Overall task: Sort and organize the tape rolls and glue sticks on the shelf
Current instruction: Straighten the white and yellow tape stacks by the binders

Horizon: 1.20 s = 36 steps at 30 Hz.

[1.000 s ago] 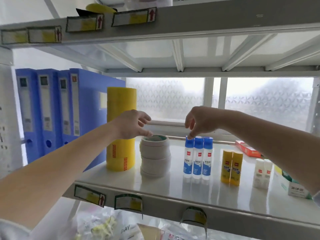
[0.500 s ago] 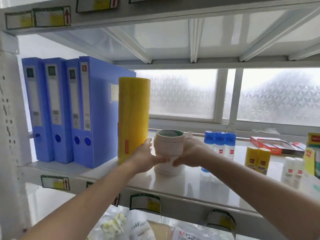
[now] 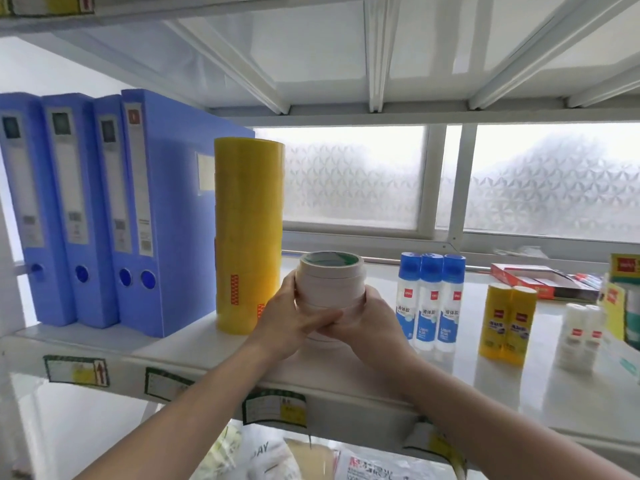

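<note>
Both hands cup the white tape stack point(image 3: 329, 289) on the shelf point(image 3: 450, 382): left fingers point(image 3: 313, 323) and right fingers point(image 3: 337, 329) wrap its lower front, closed around it. Its axis stands upright; yellow tape point(image 3: 247, 233) is just left, glue bottles point(image 3: 431, 299) right.

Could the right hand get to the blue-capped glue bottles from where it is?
Probably yes. The right hand is wrapped around the white tape stack together with the left hand, so it must let go first. The blue-capped glue bottles stand just beside it, with bare shelf between.
</note>
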Each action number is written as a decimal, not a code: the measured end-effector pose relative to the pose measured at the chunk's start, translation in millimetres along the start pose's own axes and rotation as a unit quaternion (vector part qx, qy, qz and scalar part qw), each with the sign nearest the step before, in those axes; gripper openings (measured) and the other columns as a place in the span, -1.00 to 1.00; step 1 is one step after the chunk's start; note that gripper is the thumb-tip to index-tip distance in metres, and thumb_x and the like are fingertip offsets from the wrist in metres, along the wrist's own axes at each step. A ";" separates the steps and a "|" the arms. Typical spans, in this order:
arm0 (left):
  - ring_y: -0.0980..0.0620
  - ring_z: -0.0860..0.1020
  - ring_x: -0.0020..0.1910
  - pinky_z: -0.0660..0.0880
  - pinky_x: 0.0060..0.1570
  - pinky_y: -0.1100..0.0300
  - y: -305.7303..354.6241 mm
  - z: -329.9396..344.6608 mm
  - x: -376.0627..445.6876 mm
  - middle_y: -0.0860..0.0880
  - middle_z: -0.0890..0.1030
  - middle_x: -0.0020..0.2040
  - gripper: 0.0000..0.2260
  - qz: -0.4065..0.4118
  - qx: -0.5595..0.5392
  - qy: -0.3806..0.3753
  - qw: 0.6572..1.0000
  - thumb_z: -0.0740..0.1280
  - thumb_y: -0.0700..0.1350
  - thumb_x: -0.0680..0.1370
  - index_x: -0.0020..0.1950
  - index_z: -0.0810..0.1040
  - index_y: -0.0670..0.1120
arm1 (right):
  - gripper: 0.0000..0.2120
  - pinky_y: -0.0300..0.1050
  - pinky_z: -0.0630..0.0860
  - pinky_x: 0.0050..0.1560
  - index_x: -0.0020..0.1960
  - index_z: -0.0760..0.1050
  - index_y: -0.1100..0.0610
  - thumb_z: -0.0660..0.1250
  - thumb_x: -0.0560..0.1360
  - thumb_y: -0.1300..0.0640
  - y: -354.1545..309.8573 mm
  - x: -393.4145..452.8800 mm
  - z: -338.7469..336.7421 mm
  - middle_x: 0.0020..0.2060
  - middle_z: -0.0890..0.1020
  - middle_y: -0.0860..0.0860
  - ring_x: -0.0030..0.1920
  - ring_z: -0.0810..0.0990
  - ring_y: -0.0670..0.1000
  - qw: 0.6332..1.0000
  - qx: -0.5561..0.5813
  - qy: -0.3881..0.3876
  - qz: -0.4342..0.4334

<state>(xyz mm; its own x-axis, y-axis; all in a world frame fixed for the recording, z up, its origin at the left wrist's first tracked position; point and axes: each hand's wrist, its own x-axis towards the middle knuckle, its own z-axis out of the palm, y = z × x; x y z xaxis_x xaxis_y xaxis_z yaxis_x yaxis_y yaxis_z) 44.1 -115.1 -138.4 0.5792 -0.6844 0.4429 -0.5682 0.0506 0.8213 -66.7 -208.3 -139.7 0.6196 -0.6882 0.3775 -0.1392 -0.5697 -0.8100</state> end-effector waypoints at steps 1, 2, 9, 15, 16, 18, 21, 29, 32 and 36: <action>0.09 0.53 0.13 0.52 0.05 0.18 -0.4 0.3 -0.2 0.09 0.56 0.14 -0.13 0.002 0.000 0.001 1.000 0.49 0.23 0.08 0.34 0.33 0.05 | -0.36 -0.11 0.56 -0.08 0.14 0.42 0.07 0.60 0.16 -0.03 0.5 -0.1 0.0 -0.09 0.60 -0.10 -0.08 0.59 -0.08 1.000 0.005 0.003 -0.004; 0.09 0.53 0.12 0.51 0.01 0.24 -1.4 0.6 -0.1 0.09 0.56 0.13 -0.17 0.003 0.000 0.003 1.000 0.52 0.20 0.12 0.33 0.34 0.05 | -0.37 -0.15 0.54 -0.11 0.14 0.41 0.06 0.60 0.16 -0.03 0.8 0.0 0.0 -0.09 0.59 -0.11 -0.08 0.58 -0.09 1.000 0.007 0.004 -0.007; 0.11 0.55 0.06 0.47 -0.06 0.31 -6.8 0.1 4.1 0.09 0.58 0.07 -0.43 0.001 -0.011 0.018 1.000 0.56 0.05 0.29 0.20 0.39 0.02 | -0.44 -0.14 0.56 -0.06 0.13 0.43 0.07 0.56 0.25 -0.07 2.7 0.2 -0.3 -0.06 0.61 -0.06 -0.06 0.59 -0.07 0.999 0.015 -0.013 -0.035; 0.13 0.56 0.04 0.53 -0.01 0.22 -12.1 0.2 4.0 0.11 0.60 0.03 -0.40 -0.003 -0.018 0.049 0.999 0.59 0.08 0.22 0.16 0.42 0.02 | -0.49 -0.17 0.52 -0.07 0.12 0.39 0.05 0.52 0.29 -0.10 4.2 -2.2 1.6 -0.04 0.59 -0.05 -0.06 0.57 -0.06 0.999 0.014 -0.020 -0.048; 0.13 0.56 0.05 0.54 0.01 0.20 -13.2 0.0 4.2 0.11 0.60 0.04 -0.39 -0.003 -0.026 0.056 0.998 0.60 0.04 0.22 0.17 0.42 0.02 | -0.48 -0.17 0.52 -0.07 0.12 0.39 0.04 0.52 0.29 -0.10 4.8 -2.1 2.1 -0.02 0.59 -0.05 -0.04 0.56 -0.06 0.999 0.012 -0.018 -0.049; 0.13 0.57 0.06 0.55 0.02 0.18 -14.1 -0.2 4.7 0.11 0.59 0.05 -0.36 -0.005 -0.039 0.062 0.997 0.62 0.02 0.19 0.18 0.41 0.02 | -0.49 -0.25 0.47 -0.13 0.11 0.37 0.01 0.52 0.29 -0.10 4.7 -1.4 2.4 -0.02 0.58 -0.07 -0.05 0.55 -0.07 0.998 0.010 -0.011 -0.054; 0.15 0.57 0.01 0.52 -0.13 0.36 -11.8 0.4 4.8 0.10 0.60 0.02 -0.41 -0.002 -0.051 0.056 0.997 0.60 -0.04 0.24 0.18 0.42 0.00 | -0.48 -0.36 0.43 -0.20 0.11 0.37 0.00 0.53 0.28 -0.09 2.4 -2.3 3.0 -0.04 0.57 -0.10 -0.08 0.54 -0.12 0.998 0.021 -0.008 -0.061; 0.14 0.59 0.04 0.52 -0.04 0.26 -12.2 0.2 6.1 0.10 0.64 0.03 -0.28 0.006 -0.082 0.035 0.996 0.54 0.23 0.11 0.20 0.49 0.00 | -0.56 -0.38 0.43 -0.20 0.07 0.34 -0.06 0.50 0.33 -0.07 -0.9 -6.6 -1.0 -0.08 0.55 -0.17 -0.11 0.52 -0.23 0.996 0.041 -0.001 -0.081; 0.17 0.58 0.06 0.53 -0.01 0.26 -13.2 -0.5 6.1 0.11 0.63 0.05 -0.26 0.007 -0.090 0.029 0.995 0.48 0.27 0.10 0.21 0.47 0.03 | -0.57 -0.40 0.41 -0.21 0.09 0.34 -0.08 0.48 0.35 -0.10 -1.4 -6.4 -1.3 -0.07 0.54 -0.19 -0.09 0.51 -0.26 0.996 0.041 -0.011 -0.084; 0.17 0.57 0.05 0.51 -0.05 0.30 -12.2 -0.2 4.8 0.11 0.62 0.05 -0.32 0.000 -0.089 0.022 0.996 0.57 0.21 0.16 0.20 0.45 0.04 | -0.56 -0.36 0.46 -0.14 0.12 0.35 -0.09 0.48 0.35 -0.08 0.5 -4.9 -1.2 -0.02 0.56 -0.16 -0.04 0.53 -0.20 0.995 0.051 -0.016 -0.084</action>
<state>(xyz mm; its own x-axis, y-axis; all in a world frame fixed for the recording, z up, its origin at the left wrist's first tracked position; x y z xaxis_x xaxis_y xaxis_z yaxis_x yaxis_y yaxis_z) 53.9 -118.8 -146.3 0.6064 -0.6522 0.4549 -0.4572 0.1821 0.8705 -70.7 -205.8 -141.4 0.6519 -0.5713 0.4986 0.0471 -0.6258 -0.7786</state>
